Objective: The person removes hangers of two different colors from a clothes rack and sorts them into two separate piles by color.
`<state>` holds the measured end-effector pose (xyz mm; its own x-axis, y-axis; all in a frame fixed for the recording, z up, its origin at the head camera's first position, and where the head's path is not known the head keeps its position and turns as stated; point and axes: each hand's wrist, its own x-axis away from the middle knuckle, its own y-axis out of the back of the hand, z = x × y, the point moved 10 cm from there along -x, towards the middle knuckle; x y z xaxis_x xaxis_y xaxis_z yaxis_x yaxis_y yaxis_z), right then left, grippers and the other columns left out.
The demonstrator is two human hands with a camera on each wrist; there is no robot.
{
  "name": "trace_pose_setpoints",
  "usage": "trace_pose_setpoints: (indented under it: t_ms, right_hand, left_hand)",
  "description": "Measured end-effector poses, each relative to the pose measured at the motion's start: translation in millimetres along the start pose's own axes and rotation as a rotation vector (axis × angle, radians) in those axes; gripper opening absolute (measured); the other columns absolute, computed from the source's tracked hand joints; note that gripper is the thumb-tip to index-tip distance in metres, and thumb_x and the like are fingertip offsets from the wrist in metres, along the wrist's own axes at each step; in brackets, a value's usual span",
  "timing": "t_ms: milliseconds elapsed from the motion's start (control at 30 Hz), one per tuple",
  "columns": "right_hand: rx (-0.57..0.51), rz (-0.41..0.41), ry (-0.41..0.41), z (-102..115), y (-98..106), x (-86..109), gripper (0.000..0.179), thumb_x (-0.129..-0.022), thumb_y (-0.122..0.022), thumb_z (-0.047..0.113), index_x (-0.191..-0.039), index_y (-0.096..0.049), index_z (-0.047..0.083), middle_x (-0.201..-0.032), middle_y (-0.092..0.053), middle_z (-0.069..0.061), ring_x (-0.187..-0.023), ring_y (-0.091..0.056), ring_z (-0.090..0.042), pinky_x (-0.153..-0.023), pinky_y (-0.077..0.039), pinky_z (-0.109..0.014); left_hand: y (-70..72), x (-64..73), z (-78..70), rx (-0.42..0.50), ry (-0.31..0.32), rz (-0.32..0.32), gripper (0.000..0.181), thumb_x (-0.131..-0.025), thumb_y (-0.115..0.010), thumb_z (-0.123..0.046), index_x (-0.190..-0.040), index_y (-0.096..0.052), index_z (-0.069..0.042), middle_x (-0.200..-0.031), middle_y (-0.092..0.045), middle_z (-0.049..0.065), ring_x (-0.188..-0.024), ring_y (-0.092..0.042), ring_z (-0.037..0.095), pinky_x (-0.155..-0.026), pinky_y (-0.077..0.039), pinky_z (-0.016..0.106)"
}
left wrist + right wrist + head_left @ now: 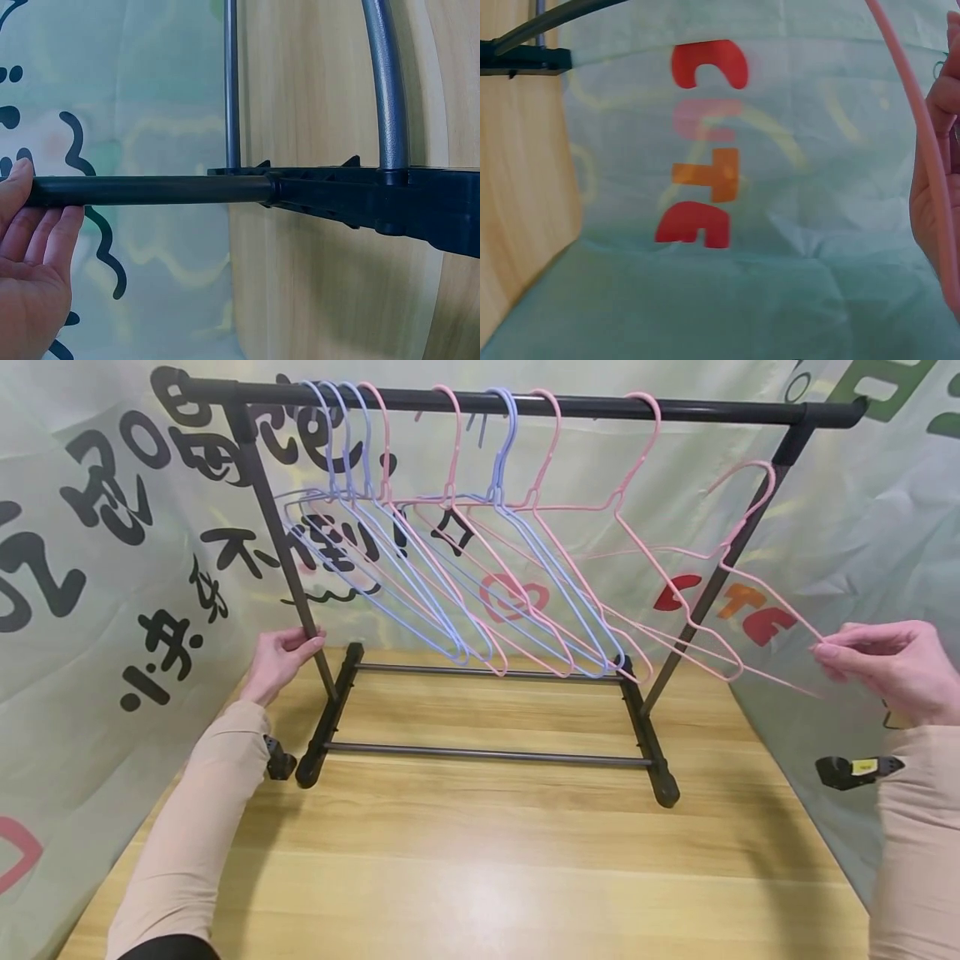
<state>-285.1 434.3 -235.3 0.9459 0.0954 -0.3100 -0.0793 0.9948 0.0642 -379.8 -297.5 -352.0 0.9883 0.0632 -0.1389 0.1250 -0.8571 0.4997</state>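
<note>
Pinching one end of a pink hanger (930, 146) between thumb and fingers of the right hand (892, 664); extended from these fingertips up toward the nearest side post, with hook lower than the rail. Grasping with the left hand (276, 667) the opposite side post (150, 190), thumb against one side, fingers against the other. Between both hands, and higher, more pink hangers (657, 422) and blue hangers (512, 418) on a black rail (735, 411). Lower, two black feet (647, 739) joined by crossbars (487, 754). Beneath, and closer than the hands, a wood-grain table (495, 877) with bright glare. Behind and outward of both hands, pale green cloth (52, 710), softly wrinkled, with bold dark characters (150, 689) near the left hand and coloured letters (705, 174) "CUTE" near the right. For hangers, thin, smooth rods with rounded hooks and sloping shoulders; for posts and crossbars, round tubes of dull metallic gloss. On both forearms, creased beige sleeves (198, 827).
</note>
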Motion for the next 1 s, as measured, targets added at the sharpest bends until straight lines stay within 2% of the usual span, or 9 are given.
trace_pose_setpoints:
  t_ms: [133, 200, 367, 500, 667, 867, 1000]
  right_hand:
    - [0.029, 0.056, -0.011, -18, -7, 5.5, 0.030, -0.089, -0.052, -0.026, -0.092, -0.076, -0.007, -0.067, -0.067, -0.003, -0.060, -0.054, -0.014, -0.055, -0.044, -0.023]
    - [0.084, 0.064, -0.047, -31, -10, 9.3, 0.030, -0.090, -0.054, -0.024, -0.091, -0.077, -0.004, -0.067, -0.067, 0.000, -0.061, -0.056, -0.012, -0.057, -0.046, -0.021]
    - [0.126, 0.135, -0.122, -68, -23, 20.1, 0.032, -0.092, -0.054, -0.020, -0.092, -0.079, 0.001, -0.070, -0.069, 0.004, -0.063, -0.059, -0.008, -0.059, -0.047, -0.020]
    - [0.019, 0.200, -0.127, -95, -39, 29.4, 0.036, -0.094, -0.050, -0.020, -0.094, -0.079, 0.003, -0.076, -0.074, 0.003, -0.065, -0.064, -0.005, -0.058, -0.052, -0.018]
    - [-0.170, 0.282, -0.144, -133, -59, 44.3, 0.041, -0.095, -0.044, -0.021, -0.099, -0.078, 0.001, -0.087, -0.079, -0.002, -0.069, -0.068, -0.006, -0.058, -0.054, -0.018]
    - [-0.207, 0.313, -0.244, -177, -76, 65.4, 0.043, -0.097, -0.045, -0.018, -0.100, -0.080, 0.007, -0.089, -0.080, 0.001, -0.071, -0.069, -0.003, -0.057, -0.054, -0.015]
    - [-0.199, 0.341, -0.308, -198, -86, 78.7, 0.042, -0.098, -0.045, -0.015, -0.101, -0.079, 0.009, -0.089, -0.079, 0.003, -0.069, -0.066, -0.002, -0.055, -0.051, -0.014]
  left_hand:
    - [0.3, 0.2, 0.1, 0.001, -0.001, -0.003, 0.048, -0.099, -0.064, -0.031, -0.136, -0.061, -0.001, -0.130, -0.066, 0.008, -0.104, -0.064, -0.009, -0.107, -0.051, 0.030]
    - [0.8, 0.8, 1.5, 0.004, 0.006, -0.005, 0.049, -0.099, -0.065, -0.033, -0.136, -0.061, -0.001, -0.130, -0.066, 0.008, -0.103, -0.063, -0.011, -0.106, -0.051, 0.028]
    - [1.5, 0.8, 3.1, 0.024, 0.012, -0.006, 0.051, -0.099, -0.065, -0.034, -0.136, -0.060, 0.000, -0.132, -0.064, 0.011, -0.102, -0.063, -0.011, -0.099, -0.051, 0.016]
    - [1.2, 0.5, 2.5, 0.023, 0.009, -0.004, 0.051, -0.099, -0.065, -0.034, -0.136, -0.060, 0.000, -0.133, -0.063, 0.013, -0.105, -0.064, -0.009, -0.095, -0.051, 0.011]
    - [0.6, 0.3, 2.2, 0.007, 0.016, 0.001, 0.050, -0.099, -0.064, -0.034, -0.137, -0.060, -0.001, -0.134, -0.063, 0.012, -0.111, -0.065, -0.003, -0.101, -0.052, 0.020]
    - [-0.1, 0.2, -0.6, 0.000, 0.012, 0.002, 0.050, -0.099, -0.064, -0.035, -0.137, -0.061, -0.002, -0.134, -0.062, 0.014, -0.112, -0.065, -0.002, -0.111, -0.048, 0.041]
    - [0.0, 0.5, 0.6, -0.002, 0.018, 0.002, 0.051, -0.099, -0.064, -0.036, -0.137, -0.060, -0.002, -0.133, -0.063, 0.011, -0.116, -0.065, 0.003, -0.112, -0.046, 0.046]
